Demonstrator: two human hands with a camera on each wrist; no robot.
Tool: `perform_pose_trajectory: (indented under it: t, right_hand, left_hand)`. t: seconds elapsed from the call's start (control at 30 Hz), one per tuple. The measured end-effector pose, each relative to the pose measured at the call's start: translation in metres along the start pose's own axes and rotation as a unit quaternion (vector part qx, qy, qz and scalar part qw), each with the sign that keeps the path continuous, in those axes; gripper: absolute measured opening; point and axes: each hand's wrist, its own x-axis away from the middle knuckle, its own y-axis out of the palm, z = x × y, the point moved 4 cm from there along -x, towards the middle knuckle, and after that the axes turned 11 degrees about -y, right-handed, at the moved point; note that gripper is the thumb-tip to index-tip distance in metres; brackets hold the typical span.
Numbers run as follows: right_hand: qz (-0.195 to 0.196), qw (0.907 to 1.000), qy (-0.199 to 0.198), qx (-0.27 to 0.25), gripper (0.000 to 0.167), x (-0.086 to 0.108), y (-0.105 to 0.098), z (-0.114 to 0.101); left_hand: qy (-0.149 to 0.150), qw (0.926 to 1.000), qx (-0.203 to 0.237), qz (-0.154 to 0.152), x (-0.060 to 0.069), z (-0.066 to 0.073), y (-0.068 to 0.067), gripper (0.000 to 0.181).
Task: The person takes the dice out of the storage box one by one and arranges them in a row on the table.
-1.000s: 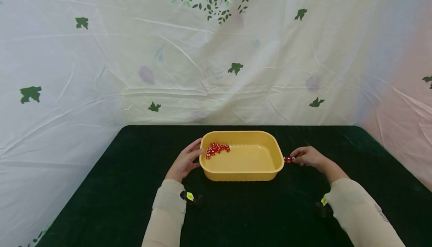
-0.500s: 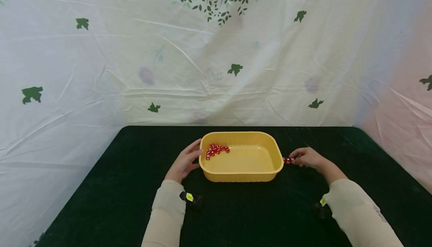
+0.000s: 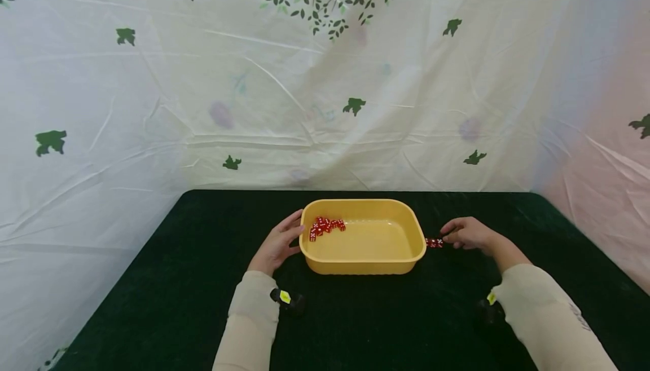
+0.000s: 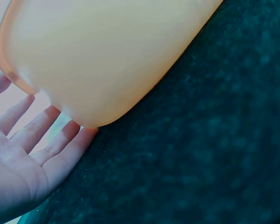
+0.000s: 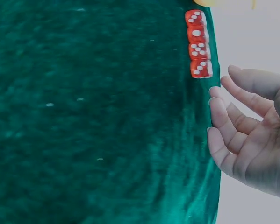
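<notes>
A yellow basin [image 3: 363, 266] stands on the dark green cloth, with a cluster of red dice [image 3: 325, 225] inside at its left end. My left hand [image 3: 276, 244] rests against the basin's left side; in the left wrist view the fingertips of this hand [image 4: 41, 149] touch the basin wall [image 4: 107, 60]. Outside the basin's right end, several red dice [image 3: 434, 243] lie in a row, seen in the right wrist view as a straight line of dice [image 5: 198, 44]. Just beyond the row's end is my right hand [image 3: 469, 234], holding nothing, its fingers loosely bent [image 5: 252, 126].
The green cloth [image 3: 376, 326] covers the table around the basin. Behind it and at both sides hangs a pale curtain [image 3: 284, 106] printed with leaves. A dark wrist device [image 3: 294, 302] sits at the left sleeve, another [image 3: 488, 312] at the right.
My right hand has let go of the row of dice and drawn slightly away to the right. The left hand still touches the basin.
</notes>
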Motion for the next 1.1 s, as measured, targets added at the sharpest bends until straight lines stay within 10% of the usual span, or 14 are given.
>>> perform_pose_trajectory:
  t: [1.1]
  right_hand:
    - [0.029, 0.9963, -0.068, 0.043, 0.038, -0.035, -0.011, -0.096]
  left_hand:
    - [-0.01, 0.9999, -0.001, 0.001, 0.003, 0.001, 0.002, 0.045]
